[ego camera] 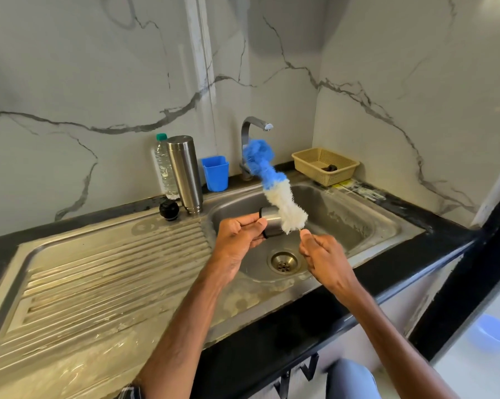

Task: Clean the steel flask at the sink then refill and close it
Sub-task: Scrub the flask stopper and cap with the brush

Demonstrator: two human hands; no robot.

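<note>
Sink (343, 214): left hand (237, 240) fingers clamped on steel cup (273, 226), right hand (326, 257) fingers clamped on brush (283, 203) handle, bristles up. Flask (185, 174) stands neck-down at back, stopper (169, 209) beside it.

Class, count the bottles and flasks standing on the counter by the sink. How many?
2. The steel flask stands at the draining board's back edge; the clear plastic bottle stands just left of it, by the wall. None looks hidden.
</note>
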